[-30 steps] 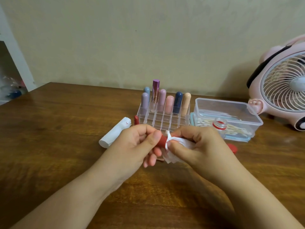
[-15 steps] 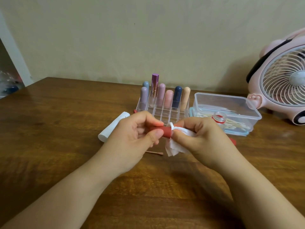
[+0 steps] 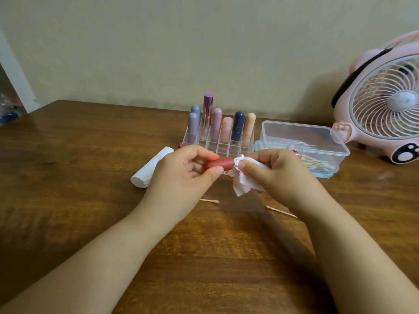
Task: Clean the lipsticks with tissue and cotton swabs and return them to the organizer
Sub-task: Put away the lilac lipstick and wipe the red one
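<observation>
Head view looks down on two bare forearms that reach in from the lower corners and meet above a wooden table [image 3: 79,155]. The left hand [image 3: 181,173] is turned palm inward, its fingers curled round a red lipstick [image 3: 221,163] that lies level, pinched between thumb below and forefinger above, with the free end of the tube pointing toward the right hand [image 3: 278,175]. That hand is curled too, thumb and forefinger pinching a crumpled white tissue [image 3: 243,177] against the end of the lipstick; the loose corner of the tissue hangs down below the thumb and carries faint pink marks. Neither hand rests on the table.

Just beyond the knuckles of both hands stands a clear organizer [image 3: 226,143], with seven capped lipsticks [image 3: 226,129] upright in its back rows and its front compartments bare. Left of the left hand, partly behind it, lies a white roll [image 3: 150,168] on its side. Behind the right hand sits a clear plastic box [image 3: 303,141] with cotton swabs [image 3: 317,164] inside. Below the left hand a used swab [image 3: 209,201] lies on the table, and another swab [image 3: 281,211] lies below the right wrist. Far to the right of the right hand stands a pink fan [image 3: 385,103].
</observation>
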